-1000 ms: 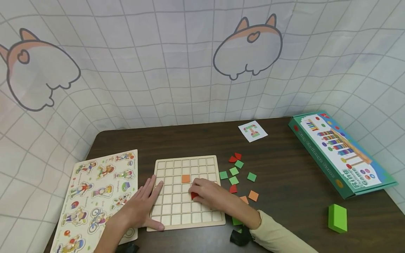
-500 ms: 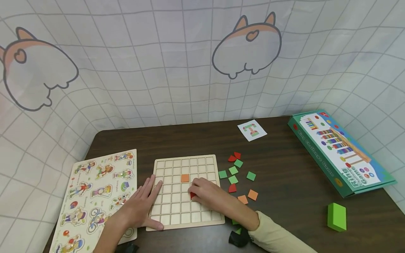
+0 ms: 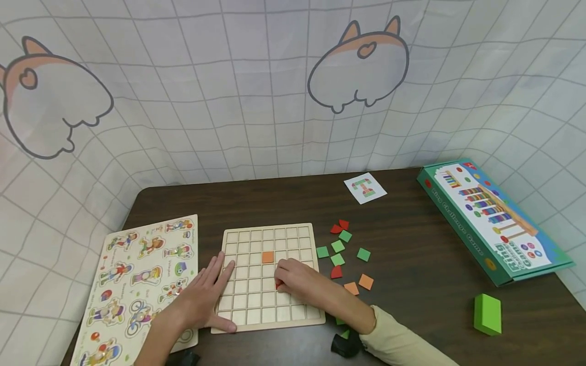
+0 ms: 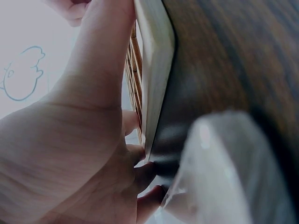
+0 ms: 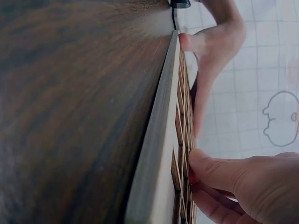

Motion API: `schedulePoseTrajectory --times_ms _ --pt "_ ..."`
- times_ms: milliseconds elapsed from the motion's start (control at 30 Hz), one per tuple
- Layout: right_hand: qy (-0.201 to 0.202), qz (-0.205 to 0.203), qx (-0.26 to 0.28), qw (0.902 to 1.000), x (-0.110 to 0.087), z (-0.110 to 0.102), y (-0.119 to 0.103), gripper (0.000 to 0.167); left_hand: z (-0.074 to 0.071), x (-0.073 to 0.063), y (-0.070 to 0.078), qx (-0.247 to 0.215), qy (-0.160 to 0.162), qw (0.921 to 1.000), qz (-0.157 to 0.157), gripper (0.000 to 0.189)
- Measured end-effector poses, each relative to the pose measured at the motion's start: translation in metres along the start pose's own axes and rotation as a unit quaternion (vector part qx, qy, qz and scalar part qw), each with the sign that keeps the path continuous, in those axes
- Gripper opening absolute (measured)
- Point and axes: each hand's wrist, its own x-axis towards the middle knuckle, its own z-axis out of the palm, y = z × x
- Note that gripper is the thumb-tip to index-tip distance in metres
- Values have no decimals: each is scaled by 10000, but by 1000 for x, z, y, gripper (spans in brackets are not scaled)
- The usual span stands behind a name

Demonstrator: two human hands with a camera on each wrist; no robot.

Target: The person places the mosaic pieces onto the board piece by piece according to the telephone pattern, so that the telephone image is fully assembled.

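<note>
A wooden grid board [image 3: 256,317] lies on the dark table, with an orange square tile [image 3: 267,257] set in one of its cells. My left hand [image 3: 204,292] rests along the board's left edge, fingers spread and straight, thumb at the near corner. Near the middle of the grid, my right hand [image 3: 299,280] pinches a small red tile [image 3: 277,286] between thumb and fingers, low against the cells. Most of that tile is hidden by the fingers. From the right wrist view, a bit of the red tile [image 5: 192,177] shows between the thumb and fingers at the grid.
Loose green tiles [image 3: 338,246], red tiles [image 3: 336,272] and orange tiles [image 3: 365,281] lie right of the board. Behind them is a pattern card [image 3: 365,188]. A game box [image 3: 494,223] and a green block [image 3: 487,314] stand farther right. A picture puzzle board [image 3: 137,290] lies left.
My right fingers have shifted slightly over the red tile, and less of it shows now. The left hand stays in place on the board.
</note>
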Motion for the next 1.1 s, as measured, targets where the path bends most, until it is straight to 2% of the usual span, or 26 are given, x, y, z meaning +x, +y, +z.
schedulePoseTrajectory --times_ms 200,333,433,500,600,767,933,1100 --pt "39 -10 -46 10000 -2 -4 -4 9 -1 -1 0 -30 17 10000 -47 133" --pt "-151 22 30 9999 -15 -16 -3 10 0 -1 1 -59 71 10000 -8 132" --pt "-30 78 162 9998 -36 -29 6 24 1 -1 1 -58 81 10000 4 132" --pt "241 130 177 9995 -55 -36 17 31 1 -1 1 -29 82 10000 0 132" --pt "646 197 51 9977 -83 -41 37 34 0 0 1 -10 64 10000 -2 132" --pt "727 414 91 9965 -113 -41 62 33 0 0 -1 -11 14 10000 5 132" --pt "856 410 42 9955 -116 -41 68 31 0 0 0 -20 18 10000 -36 133" --pt "588 393 -325 9970 -111 -41 66 30 0 -1 1 -42 5 10000 -57 133"
